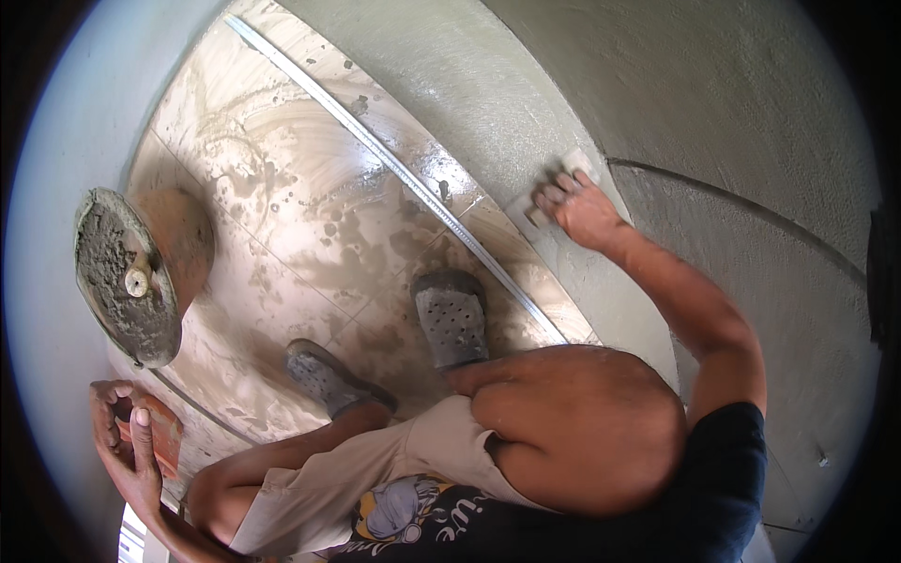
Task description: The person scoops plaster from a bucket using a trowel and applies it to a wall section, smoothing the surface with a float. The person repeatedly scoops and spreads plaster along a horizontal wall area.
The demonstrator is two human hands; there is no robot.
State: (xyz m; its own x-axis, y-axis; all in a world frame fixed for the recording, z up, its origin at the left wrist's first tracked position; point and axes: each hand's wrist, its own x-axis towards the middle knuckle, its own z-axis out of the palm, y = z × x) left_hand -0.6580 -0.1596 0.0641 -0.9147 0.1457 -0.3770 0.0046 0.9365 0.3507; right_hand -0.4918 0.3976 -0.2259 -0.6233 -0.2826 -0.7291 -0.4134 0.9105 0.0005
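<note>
At the upper right, my right hand (572, 206) grips a pale block (582, 161) against the wet grey plaster band (511, 131). Low on the left, my left hand (127, 450) has its fingers curled around an orange plastic float (164, 436), partly hidden by the hand. Just above it stands a bucket (183, 244) of grey mortar (117, 272), with a pale cylindrical handle (138, 277) sticking out of the mix.
A long metal straightedge (328, 113) lies on the mortar-stained tile floor (282, 225) beside the plastered band. A grey plastered wall (732, 113) with a dark groove rises on the right, a pale wall (75, 141) on the left. My feet in grey clogs (446, 319) are between.
</note>
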